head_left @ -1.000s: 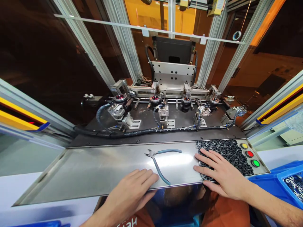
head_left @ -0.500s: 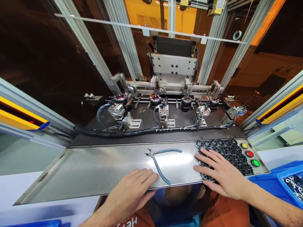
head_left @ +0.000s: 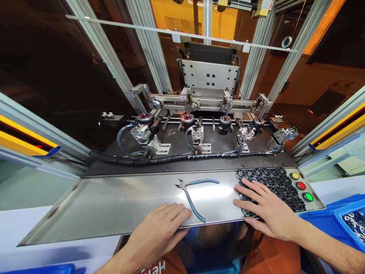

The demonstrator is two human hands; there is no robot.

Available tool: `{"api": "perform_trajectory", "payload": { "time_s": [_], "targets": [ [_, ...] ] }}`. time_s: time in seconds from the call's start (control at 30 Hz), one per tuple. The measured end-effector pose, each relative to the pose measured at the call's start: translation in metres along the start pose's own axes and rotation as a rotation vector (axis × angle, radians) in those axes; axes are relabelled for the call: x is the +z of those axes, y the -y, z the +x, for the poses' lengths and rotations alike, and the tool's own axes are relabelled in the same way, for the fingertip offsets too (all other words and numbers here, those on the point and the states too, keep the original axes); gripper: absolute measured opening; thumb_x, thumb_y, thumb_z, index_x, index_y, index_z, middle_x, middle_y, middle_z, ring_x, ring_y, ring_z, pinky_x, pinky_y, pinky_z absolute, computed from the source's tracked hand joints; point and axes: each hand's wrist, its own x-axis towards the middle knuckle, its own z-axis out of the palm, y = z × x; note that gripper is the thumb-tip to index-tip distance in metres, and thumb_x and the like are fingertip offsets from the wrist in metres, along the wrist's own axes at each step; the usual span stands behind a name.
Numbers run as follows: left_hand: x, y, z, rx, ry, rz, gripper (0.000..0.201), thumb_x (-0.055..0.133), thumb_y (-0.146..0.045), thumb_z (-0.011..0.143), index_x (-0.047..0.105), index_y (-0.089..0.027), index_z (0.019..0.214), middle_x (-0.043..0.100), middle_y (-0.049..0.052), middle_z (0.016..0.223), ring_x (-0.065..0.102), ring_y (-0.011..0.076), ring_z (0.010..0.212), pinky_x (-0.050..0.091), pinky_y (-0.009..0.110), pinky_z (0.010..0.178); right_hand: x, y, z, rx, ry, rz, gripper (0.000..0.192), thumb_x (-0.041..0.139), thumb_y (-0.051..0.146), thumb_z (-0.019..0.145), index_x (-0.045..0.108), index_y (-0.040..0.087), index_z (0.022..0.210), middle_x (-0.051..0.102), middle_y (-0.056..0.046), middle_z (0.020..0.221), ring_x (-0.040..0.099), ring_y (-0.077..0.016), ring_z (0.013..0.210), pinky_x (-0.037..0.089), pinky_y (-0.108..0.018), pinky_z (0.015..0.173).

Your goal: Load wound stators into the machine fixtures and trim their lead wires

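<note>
My left hand (head_left: 164, 226) rests on the front edge of the steel shelf, fingers lying together over the metal and thumb below the edge; it holds nothing visible. Just right of its fingertips lie diagonal cutters (head_left: 191, 196) with blue handles, jaws and handles spread, apart from the hand. With fingers spread, my right hand (head_left: 264, 207) lies over the left side of a batch of black round plastic parts (head_left: 273, 179). Its fingertips touch the parts and the shelf, and its palm hides some of them.
Behind the shelf (head_left: 99, 205) stands a machine with several round black fixtures (head_left: 187, 118) under a metal linkage (head_left: 205, 102). Yellow, red (head_left: 300, 185) and green buttons sit at the right. A blue bin (head_left: 353, 217) of parts is at far right. Yellow sensor bars (head_left: 25, 137) flank the opening.
The machine's linkage and upright metal plate have shifted slightly upward, and the linkage, blurred before, now looks sharp. Both hands and the cutters stay in place.
</note>
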Motion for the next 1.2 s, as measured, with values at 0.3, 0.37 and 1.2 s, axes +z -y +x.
{"api": "perform_trajectory", "payload": {
  "time_s": [0.3,0.37,1.2],
  "targets": [
    [-0.0039,-0.0014,0.0012,0.004,-0.009,0.014,0.040,0.082,-0.010,0.089,0.053,-0.028,0.111,0.071,-0.004,0.094,0.068,0.0252,0.078,0.047,0.039,0.073,-0.0006,-0.0002,0.0006,-0.007,0.032,-0.045,0.054,0.066,0.040,0.114,0.063,0.037,0.168,0.042,-0.004,0.190,0.035,-0.0377,0.178,0.048,-0.067,0.136],
    [-0.0042,-0.0016,0.0016,0.008,-0.016,0.013,0.040,0.081,-0.010,0.090,0.053,-0.028,0.110,0.071,-0.004,0.094,0.068,0.0250,0.078,0.047,0.039,0.073,-0.0006,-0.0003,0.0005,-0.009,0.038,-0.047,0.055,0.066,0.040,0.115,0.062,0.037,0.169,0.041,-0.004,0.190,0.035,-0.0383,0.178,0.049,-0.068,0.135],
    [-0.0015,0.0001,0.0006,0.010,-0.008,0.002,0.047,0.087,-0.009,0.086,0.052,-0.028,0.112,0.071,-0.004,0.096,0.070,0.0255,0.080,0.048,0.039,0.074,0.0001,0.0000,-0.0004,-0.017,-0.003,-0.049,0.054,0.066,0.040,0.115,0.063,0.037,0.168,0.043,-0.002,0.189,0.035,-0.0358,0.178,0.046,-0.064,0.138]
  ]
}}
